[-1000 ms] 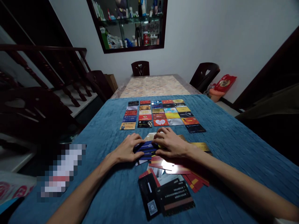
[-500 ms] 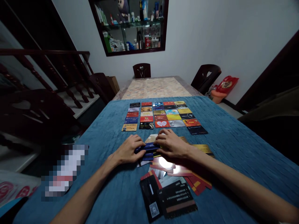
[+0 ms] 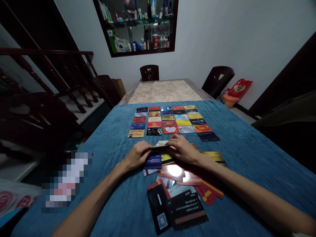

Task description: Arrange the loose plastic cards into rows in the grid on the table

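Observation:
Between both hands a plastic card (image 3: 160,148) is tilted so that mainly its dark edge faces me. My left hand (image 3: 138,154) pinches its left end with thumb and fingers. At the other end, my right hand (image 3: 182,148) has its fingers closed on the same card. Right below lie a blue card (image 3: 152,161) and a yellow card (image 3: 167,159), part of a loose overlapping pile. Nearer me in that pile are red cards (image 3: 209,194) and black cards (image 3: 189,210). A pale card (image 3: 161,143) shows partly behind the held one.
Beyond my hands, several cards lie in neat rows, among them a heart-printed card (image 3: 171,130) and a dark navy card (image 3: 208,136). A blue cloth (image 3: 247,171) covers the near part of the table. Dark wooden chairs (image 3: 218,80) stand around it.
The blue card between my hands has been tipped from showing its face to nearly edge-on. This uncovers more of the blue and yellow cards below it.

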Tool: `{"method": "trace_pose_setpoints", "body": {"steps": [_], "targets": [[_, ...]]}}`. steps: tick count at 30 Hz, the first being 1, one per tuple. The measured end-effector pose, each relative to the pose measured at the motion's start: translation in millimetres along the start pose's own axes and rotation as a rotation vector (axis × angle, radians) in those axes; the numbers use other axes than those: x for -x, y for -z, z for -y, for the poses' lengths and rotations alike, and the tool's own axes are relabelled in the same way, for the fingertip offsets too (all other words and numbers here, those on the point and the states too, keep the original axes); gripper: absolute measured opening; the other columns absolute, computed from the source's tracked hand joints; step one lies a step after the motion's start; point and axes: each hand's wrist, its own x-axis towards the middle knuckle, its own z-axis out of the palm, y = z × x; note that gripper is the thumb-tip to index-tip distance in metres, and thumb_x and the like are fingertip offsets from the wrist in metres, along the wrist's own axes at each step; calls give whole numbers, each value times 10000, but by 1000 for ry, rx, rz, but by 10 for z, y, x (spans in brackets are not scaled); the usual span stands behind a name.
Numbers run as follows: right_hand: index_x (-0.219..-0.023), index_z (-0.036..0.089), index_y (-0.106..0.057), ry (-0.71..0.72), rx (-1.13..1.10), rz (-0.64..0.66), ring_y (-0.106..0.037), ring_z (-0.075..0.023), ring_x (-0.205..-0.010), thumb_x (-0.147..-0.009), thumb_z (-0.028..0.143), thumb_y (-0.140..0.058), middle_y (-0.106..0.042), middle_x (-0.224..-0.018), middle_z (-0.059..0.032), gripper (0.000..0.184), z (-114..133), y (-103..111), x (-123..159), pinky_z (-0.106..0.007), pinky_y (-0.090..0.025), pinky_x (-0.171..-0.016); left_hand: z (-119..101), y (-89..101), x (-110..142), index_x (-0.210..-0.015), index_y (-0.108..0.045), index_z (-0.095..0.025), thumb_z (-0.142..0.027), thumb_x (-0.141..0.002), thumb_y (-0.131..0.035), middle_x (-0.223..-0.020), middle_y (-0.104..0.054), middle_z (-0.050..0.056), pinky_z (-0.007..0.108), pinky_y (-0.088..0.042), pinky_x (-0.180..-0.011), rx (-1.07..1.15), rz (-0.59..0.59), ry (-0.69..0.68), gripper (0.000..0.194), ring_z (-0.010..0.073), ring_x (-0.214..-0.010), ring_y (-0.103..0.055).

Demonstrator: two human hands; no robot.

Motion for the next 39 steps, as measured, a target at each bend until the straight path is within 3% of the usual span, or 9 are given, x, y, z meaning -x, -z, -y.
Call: {"method": "trace_pose_setpoints", "body": {"steps": [9, 15, 26, 39], "targets": [[-952, 165, -680, -30, 24, 16, -513, -243, -933, -909, 192, -561, -696, -938, -89, 129, -14, 7, -6, -372, -397, -811, -21, -37, -14, -965, -705, -174, -161, -924, -516, -883, -713, 56, 325, -508, -782, 71, -59, 65, 194, 172, -835, -635], [-1159, 174, -639, 6, -28, -158, -510, -241, -956, -920, 165, -537, -704, -1028, -100, 260, 23, 50, -9, -378, -409, -840, -46, -66, -32, -950, -695, -160, -157, -926, -496, -857, -691, 64, 333, -506, -780, 62, -86, 34, 201, 179, -834, -612], [-1130, 197, -661, 124, 228, -255, -512, -232, -929, -954, 129, -502, -711, -931, -75, 247, 39, -71, -1, -364, -361, -833, -79, -87, -50, -1009, -684, -174, -141, -930, -506, -916, -703, 68, 347, -522, -824, 64, -90, 41, 197, 188, -889, -620], [-1171, 158, -605, 128, 445, -284, -486, -260, -958, -948, 160, -479, -649, -1040, -121, 256, 93, -25, -23, -407, -359, -885, -1, -149, -77, -1043, -656, -174, -152, -912, -532, -989, -696, 68, 363, -543, -882, 68, -208, 117, 182, 194, -936, -654]]}}
